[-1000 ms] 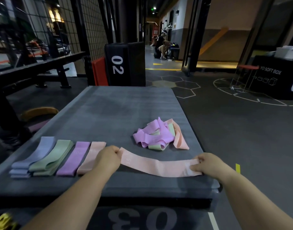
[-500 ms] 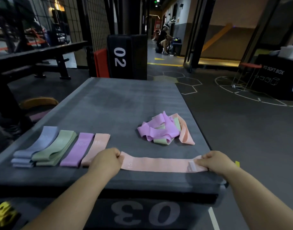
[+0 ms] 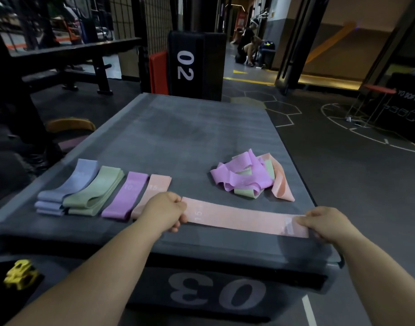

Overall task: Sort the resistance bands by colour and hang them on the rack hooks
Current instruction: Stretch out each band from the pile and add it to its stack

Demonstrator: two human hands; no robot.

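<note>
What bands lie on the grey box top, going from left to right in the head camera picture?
Blue folded bands → green folded bands → purple folded band → pink folded band → pink band stretched between both hands; the unsorted pile lies behind its right part.

A row of folded bands (image 3: pixel 103 191) lies left on the mat (image 3: pixel 178 137), a tangled heap (image 3: pixel 248 177) right.

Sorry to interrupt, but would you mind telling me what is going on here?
A person is sorting resistance bands on a padded box. The left hand and right hand hold a pink band flat by its ends. Four sorted stacks lie to the left; a tangled pile waits behind. No rack is visible.
</note>
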